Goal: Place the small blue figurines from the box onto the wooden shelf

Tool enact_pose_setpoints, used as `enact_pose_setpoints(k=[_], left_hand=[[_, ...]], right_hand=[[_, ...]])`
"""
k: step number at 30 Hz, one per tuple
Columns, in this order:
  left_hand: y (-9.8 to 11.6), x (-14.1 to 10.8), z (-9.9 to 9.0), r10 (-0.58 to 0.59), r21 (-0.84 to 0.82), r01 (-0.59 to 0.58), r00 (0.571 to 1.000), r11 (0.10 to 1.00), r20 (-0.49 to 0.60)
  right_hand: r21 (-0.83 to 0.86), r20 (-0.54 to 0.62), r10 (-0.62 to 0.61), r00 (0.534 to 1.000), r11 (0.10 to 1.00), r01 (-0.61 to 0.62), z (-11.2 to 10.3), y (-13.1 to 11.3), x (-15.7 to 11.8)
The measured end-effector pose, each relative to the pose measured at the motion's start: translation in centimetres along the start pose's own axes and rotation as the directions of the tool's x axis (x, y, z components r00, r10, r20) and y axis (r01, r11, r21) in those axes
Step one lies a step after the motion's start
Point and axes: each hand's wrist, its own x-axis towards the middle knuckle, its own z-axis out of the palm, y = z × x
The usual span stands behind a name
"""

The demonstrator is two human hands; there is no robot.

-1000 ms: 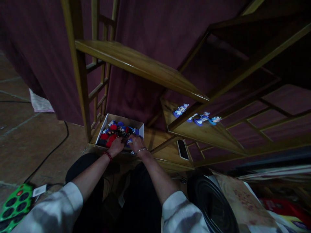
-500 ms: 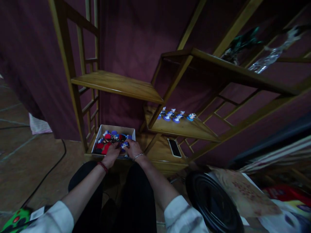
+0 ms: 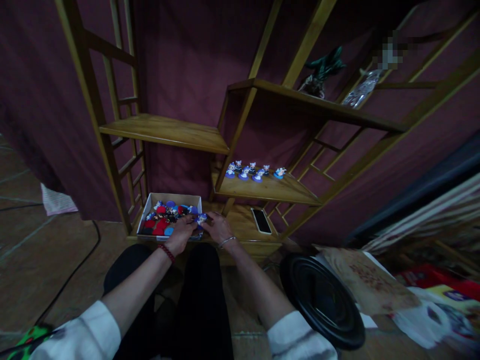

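Observation:
Between my two hands is a small blue-and-white figurine (image 3: pixel 201 218), held at the right side of an open cardboard box. My right hand (image 3: pixel 217 228) pinches it from the right. The fingers of my left hand (image 3: pixel 183 233) reach its left side and are closed near its base. Inside the box (image 3: pixel 141 223) lie several more figurines with red, blue, purple and black bases, jumbled together. Several like figurines (image 3: pixel 245 173) stand upright in rows on the shelf board to the right, above the box's level.
A phone (image 3: pixel 261 221) lies on the lowest board (image 3: pixel 240 227), right of my hands. Shelf boards (image 3: pixel 165 131) and wooden posts (image 3: pixel 240 125) rise above. A dark plant ornament (image 3: pixel 322 70) stands on the upper shelf. To the right on the floor is a round black object (image 3: pixel 322 300).
Both hands have lifted the figurine from over the box and moved it right, to the box's edge. The camera view has shifted, so the shelves appear further left.

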Motion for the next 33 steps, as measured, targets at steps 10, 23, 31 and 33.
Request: enact_pose_setpoints(k=[10, 23, 31, 33], left_hand=[[0.2, -1.4, 3.4, -0.058, -0.023, 0.058, 0.998, 0.998, 0.004], [-0.4, -1.8, 8.4, -0.081, -0.006, 0.082, 0.990, 0.997, 0.117], [-0.6, -1.4, 12.1, -0.030, 0.027, 0.024, 0.975, 0.999, 0.221], [-0.5, -1.3, 13.2, -0.012, 0.033, 0.004, 0.972, 0.999, 0.236]], right_hand=[[0.328, 0.049, 0.025, 0.998, 0.944, -0.040, -1.5, 3.1, -2.5], [0.309, -0.096, 0.044, 0.994, 0.951, -0.012, -6.2, 4.4, -4.8], [0.353, -0.148, 0.055, 0.987, 0.936, 0.001, -10.0, 5.4, -5.7], [0.375, -0.156, 0.061, 0.986, 0.927, 0.002, -10.9, 6.0, -5.7]])
